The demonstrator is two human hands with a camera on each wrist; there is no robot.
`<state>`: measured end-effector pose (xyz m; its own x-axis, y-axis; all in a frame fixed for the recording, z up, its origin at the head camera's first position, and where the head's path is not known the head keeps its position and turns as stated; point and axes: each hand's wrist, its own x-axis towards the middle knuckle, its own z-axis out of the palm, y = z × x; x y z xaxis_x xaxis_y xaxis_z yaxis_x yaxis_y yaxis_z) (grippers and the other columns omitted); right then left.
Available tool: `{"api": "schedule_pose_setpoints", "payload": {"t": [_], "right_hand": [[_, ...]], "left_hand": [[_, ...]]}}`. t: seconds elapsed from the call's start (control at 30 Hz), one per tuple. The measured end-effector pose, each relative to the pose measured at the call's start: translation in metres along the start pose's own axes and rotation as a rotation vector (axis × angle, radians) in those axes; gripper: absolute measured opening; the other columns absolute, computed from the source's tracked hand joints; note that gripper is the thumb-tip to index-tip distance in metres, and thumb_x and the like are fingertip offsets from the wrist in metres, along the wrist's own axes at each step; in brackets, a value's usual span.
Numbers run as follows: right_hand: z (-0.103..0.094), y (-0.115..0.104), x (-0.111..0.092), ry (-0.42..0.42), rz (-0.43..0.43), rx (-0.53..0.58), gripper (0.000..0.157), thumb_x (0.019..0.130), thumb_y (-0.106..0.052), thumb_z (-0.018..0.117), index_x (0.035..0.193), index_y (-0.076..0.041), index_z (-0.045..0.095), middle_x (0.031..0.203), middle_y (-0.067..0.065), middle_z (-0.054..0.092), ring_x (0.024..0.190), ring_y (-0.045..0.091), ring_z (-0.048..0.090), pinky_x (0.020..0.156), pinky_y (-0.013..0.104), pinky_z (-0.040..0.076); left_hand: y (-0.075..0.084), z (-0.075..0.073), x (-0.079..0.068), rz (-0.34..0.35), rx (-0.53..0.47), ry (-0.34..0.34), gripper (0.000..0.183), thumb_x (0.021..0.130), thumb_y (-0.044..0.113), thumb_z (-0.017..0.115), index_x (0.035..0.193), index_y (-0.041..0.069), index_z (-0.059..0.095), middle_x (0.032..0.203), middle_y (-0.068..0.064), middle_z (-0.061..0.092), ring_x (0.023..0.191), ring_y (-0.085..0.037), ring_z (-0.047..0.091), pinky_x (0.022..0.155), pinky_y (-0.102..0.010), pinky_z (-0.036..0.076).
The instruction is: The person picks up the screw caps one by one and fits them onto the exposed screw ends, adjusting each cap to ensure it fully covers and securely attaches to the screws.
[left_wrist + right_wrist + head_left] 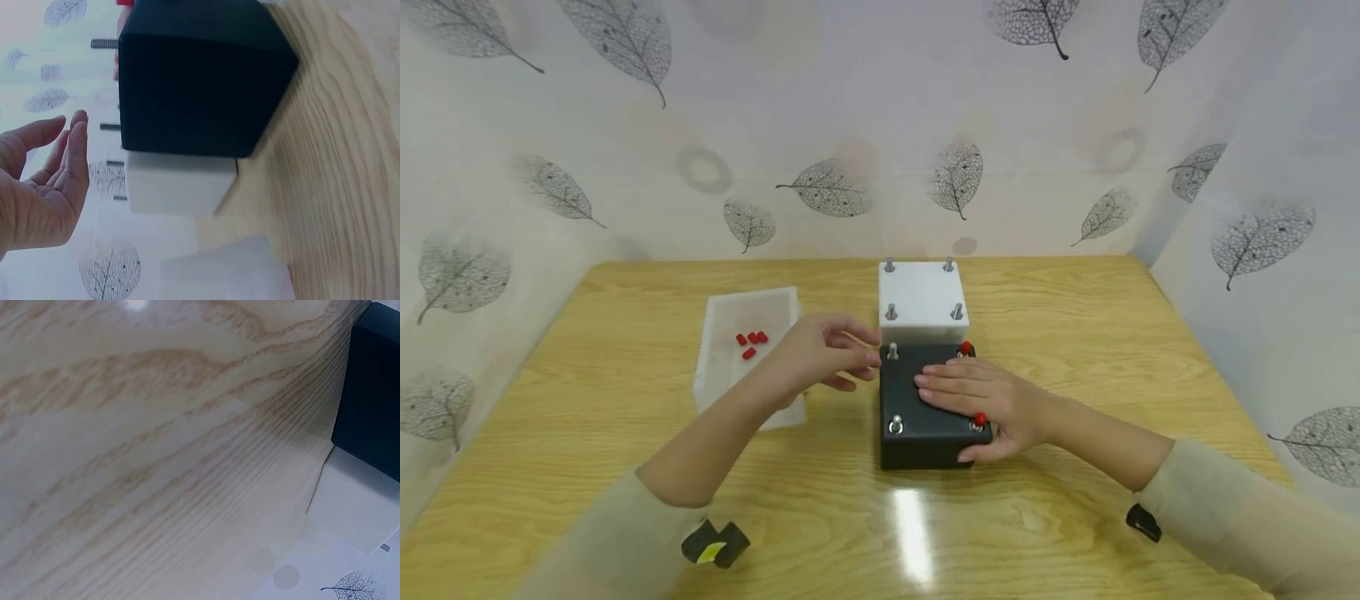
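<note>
A black box [925,450] stands on the table with metal bolts upright on its top. Red caps sit on its two right bolts, a far red cap [966,347] and a near red cap [980,418]. The far left bolt [892,352] and near left bolt [897,425] are bare. My right hand [992,400] rests flat on the box's right half, its thumb down by the near side. Close to the far left bolt hovers my left hand [831,354], fingers loosely bent; the left wrist view shows nothing between thumb and fingertips [78,134].
Behind the black box stands a white box [922,292] with several bare bolts. A white tray [718,333] lies at the left, partly covered by the left forearm, with several loose red caps [752,338] in it. Leaf-patterned cloth [880,125] hangs around the wooden table [1075,308].
</note>
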<state>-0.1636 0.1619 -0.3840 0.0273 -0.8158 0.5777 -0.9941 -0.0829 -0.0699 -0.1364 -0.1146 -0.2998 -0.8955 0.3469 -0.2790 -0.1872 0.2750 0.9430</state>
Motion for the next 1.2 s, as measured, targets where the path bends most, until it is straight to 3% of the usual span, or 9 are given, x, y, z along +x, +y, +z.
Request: {"api": "schedule_pose_setpoints", "payload": {"t": [0.37,0.93,1.2], "right_hand": [[0.002,0.001,0.0,0.007,-0.023,-0.004,0.072,0.085,-0.047,0.065,0.132,0.006,0.049,0.141,0.018,0.046,0.13,0.031,0.043,0.112,0.039,0.03],[0.002,0.001,-0.001,0.016,-0.023,-0.011,0.073,0.084,-0.046,0.066,0.132,0.006,0.049,0.141,0.018,0.046,0.131,0.031,0.043,0.112,0.039,0.03],[0.003,0.001,-0.002,0.022,-0.021,-0.013,0.072,0.084,-0.047,0.066,0.132,0.005,0.05,0.139,0.018,0.048,0.129,0.031,0.044,0.111,0.039,0.031]], "left_hand": [[-0.013,-0.026,-0.01,-0.039,0.031,0.05,0.033,0.088,0.012,0.067,0.115,-0.003,0.058,0.102,-0.016,0.069,0.082,-0.017,0.067,0.078,-0.04,0.057],[-0.025,-0.059,-0.02,-0.046,0.083,0.073,0.034,0.089,0.014,0.066,0.115,-0.007,0.058,0.095,-0.008,0.07,0.082,-0.013,0.067,0.078,-0.036,0.057],[-0.028,-0.076,-0.024,-0.08,0.163,0.087,0.031,0.09,0.012,0.063,0.113,-0.009,0.058,0.097,-0.01,0.069,0.08,-0.012,0.066,0.077,-0.035,0.057]]}}
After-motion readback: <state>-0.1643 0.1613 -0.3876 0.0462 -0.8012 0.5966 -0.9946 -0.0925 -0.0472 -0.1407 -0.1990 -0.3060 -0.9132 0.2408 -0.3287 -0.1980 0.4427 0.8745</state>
